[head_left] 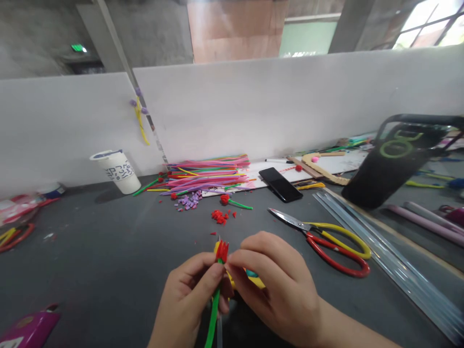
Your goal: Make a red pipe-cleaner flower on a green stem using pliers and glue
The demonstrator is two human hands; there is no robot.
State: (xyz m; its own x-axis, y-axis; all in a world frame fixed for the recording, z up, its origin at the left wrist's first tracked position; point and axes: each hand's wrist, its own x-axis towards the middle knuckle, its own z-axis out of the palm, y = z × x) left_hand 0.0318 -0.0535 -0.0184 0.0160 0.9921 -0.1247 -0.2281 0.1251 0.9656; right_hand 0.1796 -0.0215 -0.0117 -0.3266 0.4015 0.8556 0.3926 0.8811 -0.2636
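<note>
My left hand (195, 285) pinches a green pipe cleaner (214, 314) between thumb and fingers. At its top end stand red flower pieces (222, 251), pointed and bunched together. My right hand (279, 280) is closed, its thumb and fingertips pressed together against the base of the red pieces; what lies in the pinch is hidden. Behind and below both hands a yellow and teal object (255, 280) shows only in part. On the table ahead are loose red snippets (219, 216) and a green stem with a red pompom (224, 199).
Scissors (308, 227) with red and yellow handles lie to the right, beside clear plastic sticks (384, 261). Further back are a phone (281, 184), a pile of pipe cleaners (210, 174), purple bits (189, 200), a paper cup (118, 171) and a dark bottle (391, 164).
</note>
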